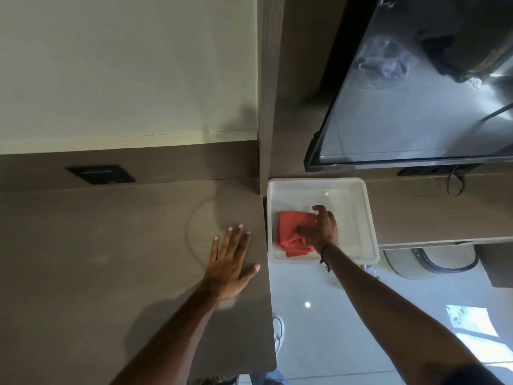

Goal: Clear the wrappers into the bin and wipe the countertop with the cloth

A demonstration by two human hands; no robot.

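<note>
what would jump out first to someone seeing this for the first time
The red cloth stands out, crumpled in the white tray right of centre, with the right hand resting on it. Next is the left hand, spread flat on the brown countertop. A large dark screen fills the upper right.

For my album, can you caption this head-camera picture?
Right hand on red cloth in white tray; left hand flat on countertop.
</note>
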